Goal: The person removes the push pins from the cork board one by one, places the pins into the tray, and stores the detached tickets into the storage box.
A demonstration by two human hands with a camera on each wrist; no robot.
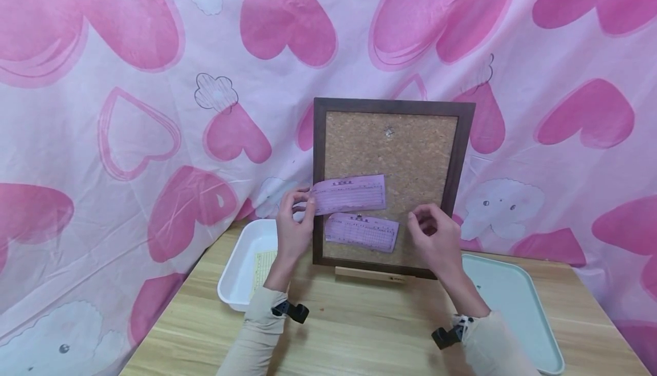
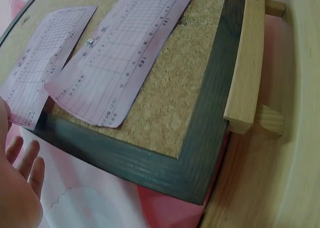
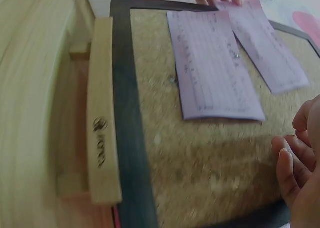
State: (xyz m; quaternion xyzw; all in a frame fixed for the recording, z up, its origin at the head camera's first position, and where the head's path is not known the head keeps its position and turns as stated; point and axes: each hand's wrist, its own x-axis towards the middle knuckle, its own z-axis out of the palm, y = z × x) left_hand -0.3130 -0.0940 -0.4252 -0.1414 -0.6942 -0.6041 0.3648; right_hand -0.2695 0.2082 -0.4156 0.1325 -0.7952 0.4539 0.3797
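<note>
A dark-framed cork board [image 1: 359,148] leans upright on its wooden base [image 1: 369,274]. The top slip [image 1: 351,194], pink printed paper, is in front of the board's lower L half, tilted up toward the board's R. Just below it on the board is a matching bottom slip [image 1: 362,233], w/ a small silver pin [image 2: 90,41] at the middle of its upper edge; its L end curls off the cork.

L hand [image 1: 296,225], by the board's L frame edge, pinches the top slip's L end, thumb in front. R hand [image 1: 436,233] is in front of the board's lower R side, fingers bent, thumb and index tips close; can't tell if a tiny pin sits btwn them.

Handling (my judgement): slip is v. light, thin & floppy, prob. easy to crease or tear, not esp. slippery. Best hold is a soft pinch at a short end or corner, w/ a fingertip flat vs. the board to stop the free end swinging.

Also: a shiny cluster, poss. pins [image 1: 389,131], high on the board; white tray [image 1: 222,293] w/ yellow sheet [image 1: 264,267] L of board; pale green tray [image 1: 518,302] to its R.
</note>
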